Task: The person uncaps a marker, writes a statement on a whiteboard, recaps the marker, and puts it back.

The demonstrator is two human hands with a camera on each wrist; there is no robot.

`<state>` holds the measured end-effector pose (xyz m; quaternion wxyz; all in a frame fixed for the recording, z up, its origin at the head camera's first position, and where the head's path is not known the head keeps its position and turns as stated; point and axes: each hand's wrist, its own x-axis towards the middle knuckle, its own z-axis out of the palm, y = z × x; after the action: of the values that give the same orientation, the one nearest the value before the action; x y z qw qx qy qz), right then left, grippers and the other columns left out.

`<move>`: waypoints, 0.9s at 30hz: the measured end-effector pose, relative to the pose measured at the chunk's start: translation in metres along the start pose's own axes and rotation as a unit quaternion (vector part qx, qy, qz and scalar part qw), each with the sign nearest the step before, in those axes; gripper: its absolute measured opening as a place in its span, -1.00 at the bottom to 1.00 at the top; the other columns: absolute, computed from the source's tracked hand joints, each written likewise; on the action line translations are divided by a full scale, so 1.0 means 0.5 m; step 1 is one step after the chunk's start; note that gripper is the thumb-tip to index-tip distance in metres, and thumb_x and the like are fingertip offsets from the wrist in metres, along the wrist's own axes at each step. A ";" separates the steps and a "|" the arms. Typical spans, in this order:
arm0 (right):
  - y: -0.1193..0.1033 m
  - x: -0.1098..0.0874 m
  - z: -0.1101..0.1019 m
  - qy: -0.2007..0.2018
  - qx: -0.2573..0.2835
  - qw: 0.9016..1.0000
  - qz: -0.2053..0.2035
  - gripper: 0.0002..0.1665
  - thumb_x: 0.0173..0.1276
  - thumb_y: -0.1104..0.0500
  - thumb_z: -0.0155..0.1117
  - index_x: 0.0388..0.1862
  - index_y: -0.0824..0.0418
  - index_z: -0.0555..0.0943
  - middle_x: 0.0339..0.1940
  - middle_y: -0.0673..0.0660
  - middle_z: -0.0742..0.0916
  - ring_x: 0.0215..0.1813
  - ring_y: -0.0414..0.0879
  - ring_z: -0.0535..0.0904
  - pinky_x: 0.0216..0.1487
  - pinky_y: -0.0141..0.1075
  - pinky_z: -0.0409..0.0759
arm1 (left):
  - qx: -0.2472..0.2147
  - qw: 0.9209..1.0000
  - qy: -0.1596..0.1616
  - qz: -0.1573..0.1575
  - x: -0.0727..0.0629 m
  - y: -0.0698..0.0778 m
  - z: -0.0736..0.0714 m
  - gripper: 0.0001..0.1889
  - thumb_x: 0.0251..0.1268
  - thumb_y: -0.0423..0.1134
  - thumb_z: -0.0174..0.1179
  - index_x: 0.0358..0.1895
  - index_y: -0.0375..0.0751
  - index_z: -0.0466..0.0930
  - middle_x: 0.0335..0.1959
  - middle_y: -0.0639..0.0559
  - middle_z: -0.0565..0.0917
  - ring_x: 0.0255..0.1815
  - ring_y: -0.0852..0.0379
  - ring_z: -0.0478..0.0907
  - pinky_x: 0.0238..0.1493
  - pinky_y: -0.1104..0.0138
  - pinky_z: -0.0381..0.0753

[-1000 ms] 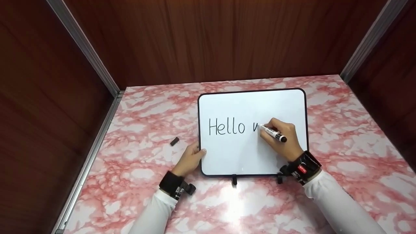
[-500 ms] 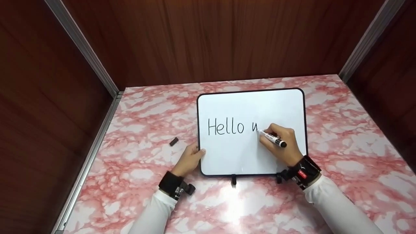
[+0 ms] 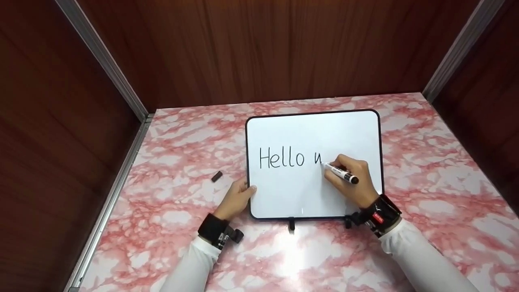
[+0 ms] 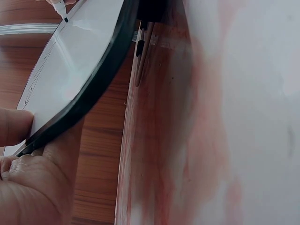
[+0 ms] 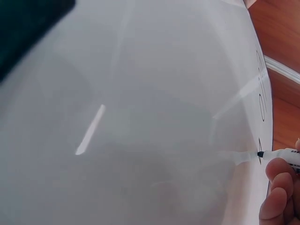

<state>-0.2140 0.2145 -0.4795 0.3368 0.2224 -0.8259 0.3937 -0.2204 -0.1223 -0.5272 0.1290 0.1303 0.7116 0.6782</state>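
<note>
The whiteboard point(image 3: 300, 194) lies flat on the tabletop point(image 3: 178, 202); the left hand point(image 3: 237, 199) pinches its left edge to steady it, while the right hand's point(image 3: 352, 178) fingers pinch the marker point(image 3: 341, 173), tip on the board beside "Hello", writing

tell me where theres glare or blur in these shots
Head view: sharp, with a bright glare patch on the table below the whiteboard. Right wrist view: a streak of glare on the board, curved by the lens. Left wrist view: the tabletop is blurred and washed out.
</note>
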 end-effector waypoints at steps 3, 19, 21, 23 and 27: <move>0.003 0.004 -0.002 0.006 0.000 1.000 -0.006 -0.82 0.09 0.44 0.42 -0.53 0.25 0.60 -0.65 0.02 0.69 -0.58 -0.35 0.37 -0.56 -0.56 0.30 | -0.007 1.000 -0.002 -0.002 0.001 0.000 0.000 -0.51 0.62 -0.47 -0.06 0.49 -0.64 0.36 0.21 -0.53 0.71 0.01 0.09 0.76 0.15 0.21 0.82; 0.018 0.035 -0.010 0.026 -0.014 1.000 0.005 -0.80 0.13 0.41 0.46 -0.54 0.25 0.60 -0.66 0.06 0.72 -0.59 -0.35 0.38 -0.53 -0.58 0.29 | -0.002 1.000 -0.005 0.006 0.000 0.005 0.002 -0.49 0.62 -0.47 -0.07 0.54 -0.59 0.33 0.25 -0.54 0.69 0.04 0.04 0.77 0.17 0.17 0.83; 0.018 0.037 -0.010 0.027 -0.014 1.000 0.004 -0.80 0.13 0.41 0.46 -0.55 0.24 0.60 -0.66 0.05 0.72 -0.59 -0.34 0.38 -0.53 -0.59 0.29 | -0.003 1.000 -0.005 0.005 0.000 0.007 0.002 -0.48 0.61 -0.47 -0.07 0.54 -0.58 0.34 0.26 -0.53 0.69 0.05 0.03 0.77 0.18 0.17 0.83; 0.017 0.037 -0.010 0.028 -0.013 1.000 0.002 -0.80 0.13 0.42 0.46 -0.54 0.24 0.60 -0.65 0.06 0.72 -0.59 -0.34 0.39 -0.53 -0.59 0.29 | -0.002 1.000 -0.005 0.008 0.000 0.006 0.001 -0.48 0.61 -0.48 -0.06 0.55 -0.57 0.34 0.27 -0.53 0.68 0.06 0.02 0.77 0.19 0.16 0.82; 0.015 0.036 -0.012 0.032 -0.012 0.999 -0.003 -0.81 0.12 0.41 0.46 -0.54 0.26 0.60 -0.67 0.06 0.71 -0.59 -0.35 0.38 -0.54 -0.57 0.30 | -0.005 1.000 -0.009 0.009 0.000 0.005 0.000 -0.46 0.62 -0.48 -0.07 0.57 -0.56 0.31 0.28 -0.54 0.67 0.08 0.00 0.77 0.19 0.15 0.82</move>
<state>-0.2287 0.2221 -0.4673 0.3668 0.2086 -0.8187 0.3895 -0.2206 -0.1222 -0.5248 0.1300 0.1417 0.7058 0.6818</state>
